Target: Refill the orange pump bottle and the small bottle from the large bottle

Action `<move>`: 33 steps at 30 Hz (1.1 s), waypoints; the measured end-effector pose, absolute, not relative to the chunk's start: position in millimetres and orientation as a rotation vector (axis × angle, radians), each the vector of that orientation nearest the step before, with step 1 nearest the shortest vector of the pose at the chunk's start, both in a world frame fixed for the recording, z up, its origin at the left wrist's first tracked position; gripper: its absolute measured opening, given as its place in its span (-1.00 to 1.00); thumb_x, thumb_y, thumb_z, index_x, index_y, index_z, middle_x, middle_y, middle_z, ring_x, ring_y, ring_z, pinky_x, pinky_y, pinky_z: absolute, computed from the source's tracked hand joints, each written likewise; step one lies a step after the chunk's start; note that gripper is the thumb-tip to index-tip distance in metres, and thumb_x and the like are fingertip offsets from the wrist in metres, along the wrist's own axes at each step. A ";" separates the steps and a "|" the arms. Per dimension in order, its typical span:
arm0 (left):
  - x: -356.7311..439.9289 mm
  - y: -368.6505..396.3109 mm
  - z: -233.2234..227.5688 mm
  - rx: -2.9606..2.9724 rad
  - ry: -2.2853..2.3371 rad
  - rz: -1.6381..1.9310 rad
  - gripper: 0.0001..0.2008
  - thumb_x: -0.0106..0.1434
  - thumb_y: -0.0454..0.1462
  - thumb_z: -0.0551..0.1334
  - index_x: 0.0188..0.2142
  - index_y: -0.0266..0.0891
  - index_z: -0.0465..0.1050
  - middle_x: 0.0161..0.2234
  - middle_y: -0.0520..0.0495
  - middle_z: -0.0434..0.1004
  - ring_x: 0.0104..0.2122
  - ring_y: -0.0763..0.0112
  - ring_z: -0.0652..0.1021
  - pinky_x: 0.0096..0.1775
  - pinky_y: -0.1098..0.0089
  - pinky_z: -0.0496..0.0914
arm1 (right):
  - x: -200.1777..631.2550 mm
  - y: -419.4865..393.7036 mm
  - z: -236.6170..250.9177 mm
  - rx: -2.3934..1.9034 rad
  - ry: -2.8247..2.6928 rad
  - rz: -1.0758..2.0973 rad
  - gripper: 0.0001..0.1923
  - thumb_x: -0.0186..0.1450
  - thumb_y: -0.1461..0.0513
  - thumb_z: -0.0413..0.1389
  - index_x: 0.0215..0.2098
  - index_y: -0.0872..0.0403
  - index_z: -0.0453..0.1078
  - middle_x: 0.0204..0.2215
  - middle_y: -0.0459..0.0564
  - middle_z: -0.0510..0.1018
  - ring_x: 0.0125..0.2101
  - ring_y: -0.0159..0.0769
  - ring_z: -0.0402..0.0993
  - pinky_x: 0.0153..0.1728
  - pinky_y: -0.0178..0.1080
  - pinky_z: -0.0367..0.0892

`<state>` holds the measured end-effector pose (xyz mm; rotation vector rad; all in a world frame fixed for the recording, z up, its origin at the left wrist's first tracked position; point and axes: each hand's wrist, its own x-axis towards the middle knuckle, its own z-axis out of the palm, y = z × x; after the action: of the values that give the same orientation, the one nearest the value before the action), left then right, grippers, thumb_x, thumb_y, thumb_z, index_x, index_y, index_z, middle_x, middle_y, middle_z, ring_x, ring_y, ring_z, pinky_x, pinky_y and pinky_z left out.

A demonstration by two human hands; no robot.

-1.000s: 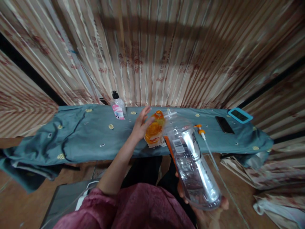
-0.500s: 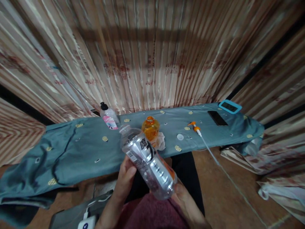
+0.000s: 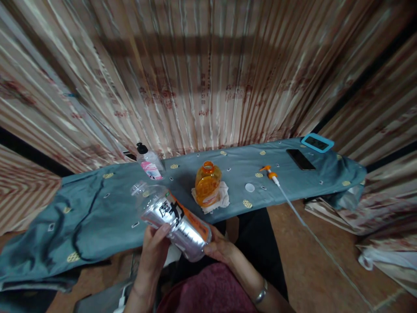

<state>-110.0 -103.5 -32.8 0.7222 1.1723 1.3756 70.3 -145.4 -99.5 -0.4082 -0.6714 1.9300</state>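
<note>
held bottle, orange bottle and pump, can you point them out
held bottle (image 3: 177, 221): head view, on the label at its middle
orange bottle (image 3: 208, 188): head view, on its body
pump (image 3: 273, 175): head view, on its orange collar

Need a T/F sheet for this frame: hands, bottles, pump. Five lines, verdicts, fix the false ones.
1. The left hand and right hand both hold the silver-labelled bottle. True.
2. The orange bottle stands on white tissue. True.
3. A pump is fitted on the orange bottle. False: its mouth is open; the orange-and-white pump lies to its right.
4. The pink-labelled bottle is right of the orange one. False: the pink-labelled bottle is left.
5. The phone lies flat. True.
</note>
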 end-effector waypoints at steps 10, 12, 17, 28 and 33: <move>-113.0 -83.0 -37.6 0.679 1.237 1.551 -0.43 -0.37 -0.19 0.65 -0.37 -0.21 0.47 -0.43 0.07 0.66 -0.47 0.41 0.61 -0.32 0.40 0.52 | 58.3 -141.1 -123.6 -0.545 -0.502 1.908 -0.36 0.24 0.05 0.46 0.22 0.05 0.48 0.09 0.10 0.64 -0.03 -0.12 0.65 0.07 0.06 0.54; -116.6 -75.4 -41.2 0.745 1.302 1.587 -0.40 -0.37 -0.16 0.67 -0.34 -0.20 0.47 -0.44 0.08 0.64 -0.48 0.40 0.59 -0.34 0.40 0.49 | 61.3 -143.3 -128.8 -0.591 -0.475 1.889 -0.40 0.28 0.04 0.45 0.20 0.06 0.49 0.03 0.07 0.67 -0.08 -0.15 0.67 0.04 0.01 0.55; -125.1 -47.4 -46.8 0.909 1.322 1.634 -0.37 -0.35 -0.10 0.66 -0.29 -0.18 0.46 -0.39 0.04 0.65 -0.36 0.25 0.65 -0.21 0.28 0.54 | 79.4 -156.0 -129.9 -0.699 -0.465 1.849 -0.40 0.29 0.03 0.46 0.20 0.08 0.49 0.07 0.11 0.67 -0.05 -0.11 0.70 0.01 -0.04 0.55; -135.2 3.7 -56.6 1.123 1.486 1.705 -0.27 -0.33 -0.10 0.64 -0.15 -0.19 0.46 -0.22 -0.03 0.69 -0.20 0.14 0.70 0.00 0.14 0.57 | 95.6 -173.1 -124.8 -0.805 -0.445 1.800 -0.40 0.27 -0.02 0.47 0.15 0.09 0.54 0.03 0.14 0.70 -0.08 -0.12 0.71 -0.01 -0.07 0.55; -131.1 -3.8 -66.0 1.331 1.481 1.621 -0.22 -0.18 -0.11 0.64 0.04 -0.17 0.45 -0.03 -0.12 0.69 -0.01 0.07 0.69 0.09 0.14 0.56 | 96.0 -172.9 -126.0 -0.808 -0.444 1.804 -0.39 0.25 -0.03 0.48 0.14 0.09 0.55 0.03 0.13 0.70 -0.07 -0.12 0.71 0.00 -0.06 0.55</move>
<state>-131.1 -3.8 -66.0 1.3315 1.4805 1.6213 96.0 -172.9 -126.0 -0.8077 -0.4444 1.8036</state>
